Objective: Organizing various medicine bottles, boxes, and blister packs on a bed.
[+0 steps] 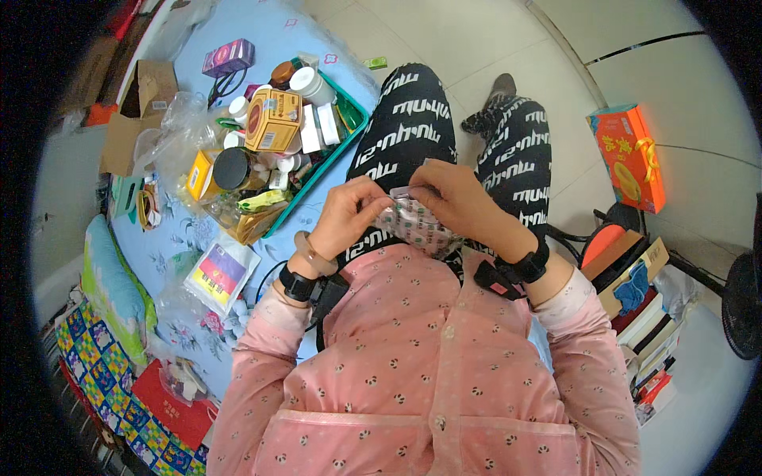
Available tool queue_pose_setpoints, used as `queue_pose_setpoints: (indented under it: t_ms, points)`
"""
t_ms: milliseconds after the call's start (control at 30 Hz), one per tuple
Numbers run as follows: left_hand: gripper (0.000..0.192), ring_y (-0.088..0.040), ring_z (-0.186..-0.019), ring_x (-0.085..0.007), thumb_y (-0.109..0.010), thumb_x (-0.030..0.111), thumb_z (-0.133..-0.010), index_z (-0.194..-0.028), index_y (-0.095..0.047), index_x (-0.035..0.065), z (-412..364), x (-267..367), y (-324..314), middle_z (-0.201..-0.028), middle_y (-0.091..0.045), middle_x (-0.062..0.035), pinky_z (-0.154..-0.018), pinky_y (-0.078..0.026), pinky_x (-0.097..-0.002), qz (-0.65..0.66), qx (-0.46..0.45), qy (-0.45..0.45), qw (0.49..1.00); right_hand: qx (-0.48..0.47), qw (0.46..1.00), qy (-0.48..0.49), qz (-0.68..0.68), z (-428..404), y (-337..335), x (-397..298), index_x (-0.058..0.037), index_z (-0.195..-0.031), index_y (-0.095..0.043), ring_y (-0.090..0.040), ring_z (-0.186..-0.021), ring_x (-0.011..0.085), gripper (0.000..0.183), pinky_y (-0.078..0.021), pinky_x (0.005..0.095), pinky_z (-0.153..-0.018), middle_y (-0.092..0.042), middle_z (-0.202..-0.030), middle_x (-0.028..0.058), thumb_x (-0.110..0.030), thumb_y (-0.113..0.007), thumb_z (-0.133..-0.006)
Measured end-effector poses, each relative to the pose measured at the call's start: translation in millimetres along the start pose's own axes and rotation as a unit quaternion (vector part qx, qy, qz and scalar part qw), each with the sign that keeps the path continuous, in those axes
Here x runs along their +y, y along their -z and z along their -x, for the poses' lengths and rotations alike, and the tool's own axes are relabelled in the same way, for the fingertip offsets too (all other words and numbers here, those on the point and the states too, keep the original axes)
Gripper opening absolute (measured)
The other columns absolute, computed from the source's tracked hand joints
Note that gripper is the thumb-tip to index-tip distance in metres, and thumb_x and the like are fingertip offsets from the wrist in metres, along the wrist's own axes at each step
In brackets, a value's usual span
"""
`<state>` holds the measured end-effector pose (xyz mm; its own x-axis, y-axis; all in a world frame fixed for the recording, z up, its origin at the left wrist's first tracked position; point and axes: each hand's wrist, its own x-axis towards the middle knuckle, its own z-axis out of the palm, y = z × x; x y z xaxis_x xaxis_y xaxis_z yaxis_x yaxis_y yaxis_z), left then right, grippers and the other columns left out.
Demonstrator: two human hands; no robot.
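Observation:
Over my lap, a crinkled printed plastic packet (419,227) hangs between my two hands. My left hand (351,211) pinches its upper left edge between thumb and fingers. At the upper right edge, the bent fingers of my right hand (455,193) grip it. Small green and dark print covers the packet, and its contents cannot be made out. Off to the left of my left hand sits a green tray (315,187) heaped with jars, bottles and boxes. A yellow hexagonal box (274,121) and a dark-lidded jar (232,168) lie on top of that heap.
The tray rests on a blue floral bedsheet (196,262). Nearby are a white packet with a coloured label (222,273), a purple box (228,58) and an open cardboard box (140,113). An orange gift box (628,157) stands on the tiled floor (571,166) at right.

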<state>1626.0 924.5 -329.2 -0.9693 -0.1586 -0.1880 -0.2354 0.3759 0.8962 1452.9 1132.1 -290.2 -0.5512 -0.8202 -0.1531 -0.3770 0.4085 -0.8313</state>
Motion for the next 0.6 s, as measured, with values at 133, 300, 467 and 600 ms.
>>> queue_pose_setpoints:
  t_ms: [133, 300, 467, 600]
  points:
    - [0.007, -0.061, -0.077, -0.024, -0.072, 0.005, -0.105, -0.104, -0.071, -0.0009, 17.8, -0.7, 12.1, -0.091, -0.063, -0.0112, -0.07, -0.049, -0.0369, -0.069, 0.036, -0.031, 0.996, -0.005, 1.0, -0.007, 0.001, 0.3, -3.4, -2.4, -0.0022, -0.131, -0.068, -0.068, -0.108, 0.0435, 0.038, -0.0575, 0.049, -0.09, -0.069, -0.117, 0.0214, -0.023, -0.079, -0.1]
    - [0.007, -0.061, -0.078, -0.0254, -0.072, 0.006, -0.105, -0.104, -0.071, -0.0008, 14.1, 17.2, -25.8, -0.091, -0.063, -0.0117, -0.07, -0.049, -0.0376, -0.026, 0.029, -0.042, 0.998, -0.005, 1.0, -0.013, 0.007, -1.5, 2.8, 5.4, -0.0022, -0.131, -0.068, -0.068, -0.109, 0.0438, 0.039, -0.0576, 0.0492, -0.091, -0.069, -0.117, 0.0216, -0.023, -0.079, -0.1]
    - [0.008, -0.061, -0.078, -0.027, -0.072, 0.007, -0.105, -0.105, -0.071, -0.0006, 11.2, 24.3, -35.1, -0.091, -0.062, -0.0124, -0.071, -0.049, -0.0385, 0.029, 0.018, -0.048, 0.998, -0.012, 1.0, -0.026, 0.009, 17.4, 8.2, 5.7, -0.0022, -0.131, -0.068, -0.068, -0.11, 0.0442, 0.039, -0.0578, 0.0494, -0.091, -0.069, -0.118, 0.0217, -0.023, -0.079, -0.1]
    - [0.008, -0.061, -0.078, -0.0284, -0.072, 0.008, -0.106, -0.106, -0.07, -0.0005, 2.9, 21.4, -36.5, -0.092, -0.062, -0.013, -0.071, -0.049, -0.0392, 0.068, 0.01, -0.056, 0.996, -0.013, 0.999, -0.032, 0.01, -2.0, -6.3, -0.5, -0.0022, -0.131, -0.068, -0.068, -0.11, 0.0445, 0.039, -0.0579, 0.0495, -0.091, -0.069, -0.118, 0.0218, -0.023, -0.079, -0.1]
